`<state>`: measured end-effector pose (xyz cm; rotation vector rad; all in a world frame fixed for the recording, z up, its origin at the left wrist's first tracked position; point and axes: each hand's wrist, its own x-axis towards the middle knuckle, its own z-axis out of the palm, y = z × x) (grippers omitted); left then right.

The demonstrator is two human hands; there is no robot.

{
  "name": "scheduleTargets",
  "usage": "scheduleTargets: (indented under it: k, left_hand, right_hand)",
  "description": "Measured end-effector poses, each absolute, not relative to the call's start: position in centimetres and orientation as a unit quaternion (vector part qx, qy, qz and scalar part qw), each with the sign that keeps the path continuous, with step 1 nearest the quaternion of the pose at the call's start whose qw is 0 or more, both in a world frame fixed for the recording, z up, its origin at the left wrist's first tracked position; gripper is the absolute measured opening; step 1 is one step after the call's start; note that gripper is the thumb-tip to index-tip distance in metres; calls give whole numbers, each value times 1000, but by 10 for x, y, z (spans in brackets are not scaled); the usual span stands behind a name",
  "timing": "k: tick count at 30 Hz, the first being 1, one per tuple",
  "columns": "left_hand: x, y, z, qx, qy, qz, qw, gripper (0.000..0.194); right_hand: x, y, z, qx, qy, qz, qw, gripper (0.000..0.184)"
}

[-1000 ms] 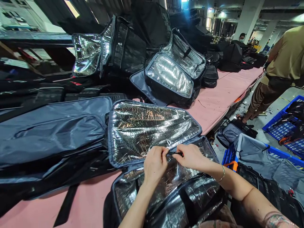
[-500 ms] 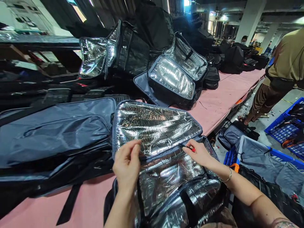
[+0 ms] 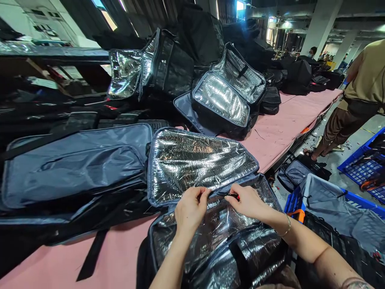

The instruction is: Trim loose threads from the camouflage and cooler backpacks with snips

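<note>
An insulated bag with a shiny silver lining and dark grey edging lies unfolded in front of me. My left hand pinches at the seam between its flap and its body, thumb and forefinger together. Close by on the right, my right hand is closed round a small dark tool with a red part, which looks like thread snips. The tip of the tool points toward my left fingers along the seam. My fingers hide most of it. A black strap crosses the silver lining nearer to me.
A grey-lined bag lies on the left of the pink table. Another silver-lined bag stands open behind, before piled black bags. Blue crates are on the floor at right, where a person stands.
My left hand has moved right and down onto the seam, near my right hand. My right hand has shifted slightly down with the small tool still in it.
</note>
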<state>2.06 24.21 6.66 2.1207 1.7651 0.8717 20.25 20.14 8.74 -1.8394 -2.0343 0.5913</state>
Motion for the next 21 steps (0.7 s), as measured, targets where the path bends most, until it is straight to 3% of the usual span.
scheduleTargets:
  k: [15, 21]
  left_hand:
    - [19, 246, 67, 709, 615, 328, 104, 26]
    - [4, 254, 71, 762, 537, 320, 166, 29]
  right_hand:
    - [192, 208, 91, -620, -743, 199, 152, 19]
    - [195, 205, 88, -628, -738, 200, 145, 20]
